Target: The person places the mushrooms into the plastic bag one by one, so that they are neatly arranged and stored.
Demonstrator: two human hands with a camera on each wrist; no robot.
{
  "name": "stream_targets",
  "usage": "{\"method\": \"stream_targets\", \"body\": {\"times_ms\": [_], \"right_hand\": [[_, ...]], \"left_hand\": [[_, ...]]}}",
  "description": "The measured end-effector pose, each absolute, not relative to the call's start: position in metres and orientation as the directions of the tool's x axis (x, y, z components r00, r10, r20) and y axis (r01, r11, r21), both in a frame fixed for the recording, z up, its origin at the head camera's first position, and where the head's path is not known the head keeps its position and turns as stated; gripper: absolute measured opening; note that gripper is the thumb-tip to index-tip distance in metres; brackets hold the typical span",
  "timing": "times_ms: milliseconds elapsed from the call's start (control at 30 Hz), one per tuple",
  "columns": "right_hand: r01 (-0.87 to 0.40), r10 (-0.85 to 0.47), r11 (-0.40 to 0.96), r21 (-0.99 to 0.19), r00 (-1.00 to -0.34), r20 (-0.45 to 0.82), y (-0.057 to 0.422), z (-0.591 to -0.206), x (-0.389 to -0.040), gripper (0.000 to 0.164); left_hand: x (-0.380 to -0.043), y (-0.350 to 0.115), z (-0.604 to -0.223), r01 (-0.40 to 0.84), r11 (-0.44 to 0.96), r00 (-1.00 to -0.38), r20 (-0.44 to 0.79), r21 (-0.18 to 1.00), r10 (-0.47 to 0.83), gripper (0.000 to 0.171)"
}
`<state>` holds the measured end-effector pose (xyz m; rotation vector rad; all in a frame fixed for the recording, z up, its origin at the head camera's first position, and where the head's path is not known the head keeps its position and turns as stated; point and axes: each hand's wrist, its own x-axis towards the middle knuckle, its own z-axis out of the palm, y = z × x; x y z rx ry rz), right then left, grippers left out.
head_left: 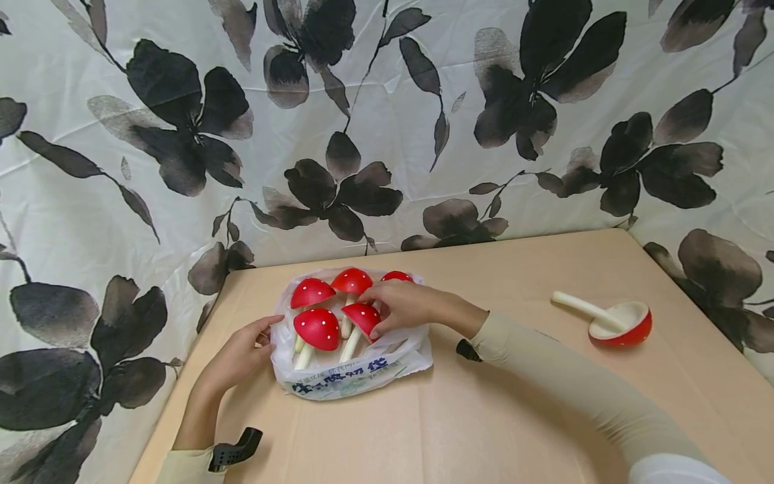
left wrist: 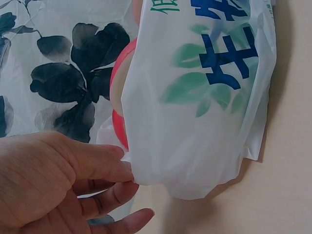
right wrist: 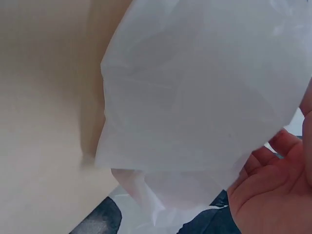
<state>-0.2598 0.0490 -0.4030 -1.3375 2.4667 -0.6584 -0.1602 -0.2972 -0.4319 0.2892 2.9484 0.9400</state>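
Note:
A white plastic bag (head_left: pixel 357 384) with blue lettering lies on the table, holding several toy mushrooms with red, white-dotted caps and pale stems. My left hand (head_left: pixel 246 349) is at the bag's left edge. In the left wrist view, its thumb and forefinger pinch the plastic (left wrist: pixel 195 141). Reaching over the bag from the right, my right hand (head_left: pixel 402 304) grips the cap of one toy mushroom (head_left: pixel 359 316) among the others. In the right wrist view the bag (right wrist: pixel 195 97) hides the fingertips and the mushroom.
One more toy mushroom (head_left: pixel 629 326) lies on its side on the right part of the wooden table (head_left: pixel 502 417). Behind the table and along its sides hangs a white cloth (head_left: pixel 435 188) with dark flowers.

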Motion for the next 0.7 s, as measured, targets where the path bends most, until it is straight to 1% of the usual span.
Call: {"method": "stream_targets", "body": {"times_ms": [233, 400, 500, 700], "right_hand": [[-0.69, -0.848, 0.434, -0.579, -0.531, -0.003, 0.059, -0.4, -0.261, 0.061], [-0.699, -0.849, 0.431, -0.57, -0.528, 0.005, 0.062, -0.401, -0.262, 0.059], [-0.714, -0.84, 0.459, -0.528, -0.542, 0.003, 0.06, -0.402, -0.262, 0.06], [-0.759, -0.823, 0.528, -0.382, -0.569, -0.007, 0.051, -0.406, -0.257, 0.066]], "left_hand": [[-0.159, -0.297, -0.431, 0.181, 0.805, -0.981, 0.042, 0.565, 0.191, 0.05], [-0.159, -0.297, -0.43, 0.171, 0.814, -0.982, 0.033, 0.556, 0.184, 0.05], [-0.159, -0.297, -0.429, 0.172, 0.814, -0.982, 0.029, 0.555, 0.188, 0.05], [-0.16, -0.296, -0.43, 0.18, 0.815, -0.98, 0.034, 0.551, 0.194, 0.048]]}}
